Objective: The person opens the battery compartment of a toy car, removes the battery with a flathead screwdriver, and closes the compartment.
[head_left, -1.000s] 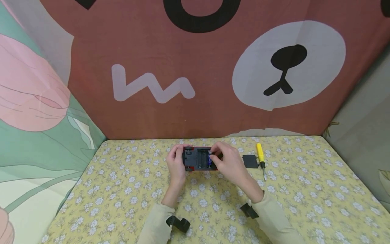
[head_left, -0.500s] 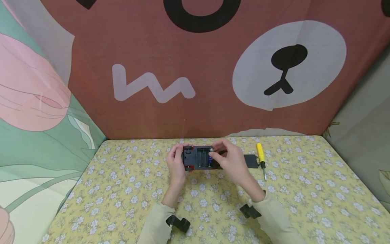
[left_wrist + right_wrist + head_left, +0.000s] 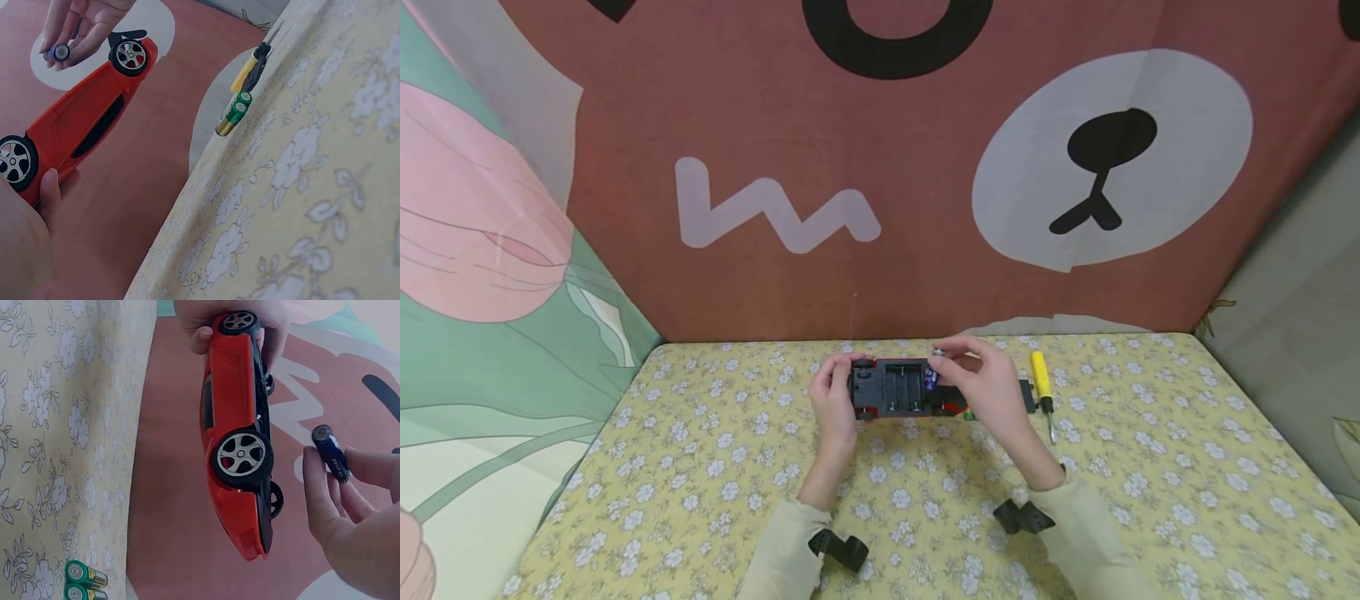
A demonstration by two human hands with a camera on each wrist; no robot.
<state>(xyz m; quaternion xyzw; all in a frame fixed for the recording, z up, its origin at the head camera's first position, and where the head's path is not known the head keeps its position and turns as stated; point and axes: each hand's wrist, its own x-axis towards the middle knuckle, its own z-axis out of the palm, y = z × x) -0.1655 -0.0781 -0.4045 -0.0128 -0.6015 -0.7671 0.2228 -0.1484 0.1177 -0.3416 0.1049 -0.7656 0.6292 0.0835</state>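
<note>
Toy car (image 3: pixel 901 389), red-bodied with a black underside, is held belly-up above the yellow floral tablecloth (image 3: pixel 700 467), so that its open battery bay is turned toward the head camera and can be reached from above. One end of the car is gripped by the left hand (image 3: pixel 833 398), fingers curled over the far edge and the thumb against the near side; the wrist is bent up from the cloth, which keeps the car steady and raised. A small blue battery (image 3: pixel 330 452) is pinched between the thumb and fingertips of the right hand (image 3: pixel 988 385), just beside the other end of the car and slightly above the bay. It appears to be clear of the bay, though the head view is too small for certainty. The right forearm is angled inward from the lower right, the hand arched with the remaining fingers loosely bent.

Two green batteries (image 3: pixel 234 112) are laid side by side on the cloth near the car. Beyond them, a yellow-handled screwdriver (image 3: pixel 1041 393) is set down with a black cover (image 3: pixel 1026 395) touching its left side, mostly hidden by the right hand.
</note>
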